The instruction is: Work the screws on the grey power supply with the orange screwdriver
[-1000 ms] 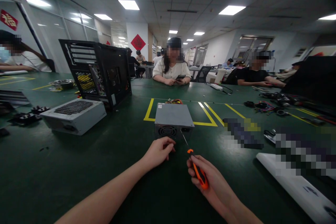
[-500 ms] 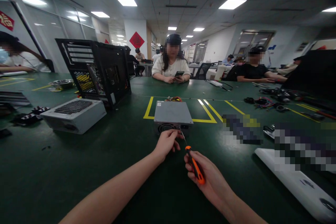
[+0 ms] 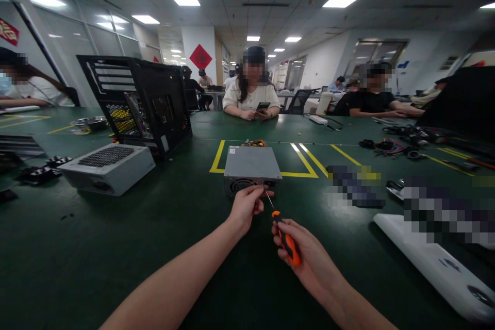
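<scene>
A grey computer power supply (image 3: 253, 164) lies on the green table in front of me, its fan grille and socket side facing me. My right hand (image 3: 297, 240) is wrapped round the orange and black handle of a screwdriver (image 3: 288, 243). The thin shaft slants up and left to the socket side of the power supply. Close to the screwdriver's tip, my left hand (image 3: 247, 206) has its thumb and forefinger pinched together against that side. Whatever lies between those fingertips is too small to make out.
To the left are a second power supply (image 3: 110, 167), a black computer case (image 3: 141, 105) and a metal bowl (image 3: 89, 122). A white panel (image 3: 429, 268) lies on the right, with cables (image 3: 386, 147) beyond it. Across the table sits a person (image 3: 253, 93) with a phone.
My left thumb and forefinger have closed into a pinch by the screwdriver tip. The view has shifted slightly; my right hand keeps its hold on the screwdriver.
</scene>
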A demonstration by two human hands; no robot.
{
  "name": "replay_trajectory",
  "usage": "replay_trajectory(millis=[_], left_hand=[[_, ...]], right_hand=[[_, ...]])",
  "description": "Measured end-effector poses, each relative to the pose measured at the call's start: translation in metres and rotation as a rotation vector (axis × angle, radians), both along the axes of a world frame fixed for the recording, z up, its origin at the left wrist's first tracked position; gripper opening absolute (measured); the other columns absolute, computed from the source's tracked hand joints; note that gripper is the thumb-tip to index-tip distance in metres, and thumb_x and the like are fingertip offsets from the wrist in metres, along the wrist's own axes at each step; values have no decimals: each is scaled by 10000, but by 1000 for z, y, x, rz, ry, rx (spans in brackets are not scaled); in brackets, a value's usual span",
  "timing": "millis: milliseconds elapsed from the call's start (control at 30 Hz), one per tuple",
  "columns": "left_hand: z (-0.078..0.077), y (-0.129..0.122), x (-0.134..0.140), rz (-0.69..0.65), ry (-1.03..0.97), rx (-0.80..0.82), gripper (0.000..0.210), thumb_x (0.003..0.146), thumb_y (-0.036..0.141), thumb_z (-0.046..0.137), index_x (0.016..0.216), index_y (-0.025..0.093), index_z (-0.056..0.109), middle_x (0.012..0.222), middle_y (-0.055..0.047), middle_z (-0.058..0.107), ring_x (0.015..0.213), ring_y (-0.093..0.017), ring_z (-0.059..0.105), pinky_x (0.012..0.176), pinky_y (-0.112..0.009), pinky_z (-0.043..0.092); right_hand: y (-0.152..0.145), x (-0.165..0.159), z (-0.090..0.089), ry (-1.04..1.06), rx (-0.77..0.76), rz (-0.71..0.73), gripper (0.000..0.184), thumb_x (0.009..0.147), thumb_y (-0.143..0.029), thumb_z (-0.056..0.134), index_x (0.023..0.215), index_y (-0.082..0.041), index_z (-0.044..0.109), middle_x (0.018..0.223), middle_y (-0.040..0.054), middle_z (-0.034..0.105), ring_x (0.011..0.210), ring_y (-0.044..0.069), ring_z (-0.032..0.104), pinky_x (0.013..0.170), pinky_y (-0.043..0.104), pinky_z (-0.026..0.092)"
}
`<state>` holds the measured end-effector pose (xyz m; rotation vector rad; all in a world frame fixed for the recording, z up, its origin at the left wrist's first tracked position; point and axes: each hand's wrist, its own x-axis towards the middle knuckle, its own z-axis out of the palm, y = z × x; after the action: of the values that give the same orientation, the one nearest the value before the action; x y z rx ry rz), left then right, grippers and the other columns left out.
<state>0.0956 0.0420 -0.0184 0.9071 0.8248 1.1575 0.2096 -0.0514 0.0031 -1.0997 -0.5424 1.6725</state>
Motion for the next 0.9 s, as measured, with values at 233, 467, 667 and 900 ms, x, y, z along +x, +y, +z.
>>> replay_trajectory(millis=[233, 467, 667, 900], left_hand=[[-4, 5, 2, 14, -17, 10, 261, 685, 278, 632, 840, 69, 610, 749, -106, 659, 326, 11, 305, 330, -161, 115], [-3, 6, 2, -3, -103, -71, 214, 680, 271, 652, 767, 81, 605, 763, -100, 655, 328, 23, 277, 317, -151, 116], [-1, 3, -1, -43, -109, -43, 218, 744, 276, 572, 819, 73, 599, 658, -64, 619, 332, 10, 319, 322, -140, 148], [-5, 0, -5, -88, -116, -11, 249, 731, 257, 558, 911, 89, 591, 678, -40, 606, 384, -11, 374, 352, -145, 192]], right_hand=[[-5, -2, 4, -167, 76, 41, 224, 783, -303, 527, 949, -153, 520, 814, 43, 546, 579, 71, 512, 420, 155, 392], [-22, 7, -7, -1134, 987, 18, 358, 778, -177, 479, 1125, -227, 404, 1224, 112, 401, 1009, 198, 539, 803, 350, 505], [-14, 9, -6, -1742, 1355, -123, 179, 849, -174, 426, 1014, -174, 495, 1132, 131, 558, 800, 158, 615, 622, 262, 520], [0, 11, 18, -1899, 1556, -121, 158, 795, -228, 484, 928, -153, 521, 995, 155, 608, 895, 243, 588, 712, 376, 510]])
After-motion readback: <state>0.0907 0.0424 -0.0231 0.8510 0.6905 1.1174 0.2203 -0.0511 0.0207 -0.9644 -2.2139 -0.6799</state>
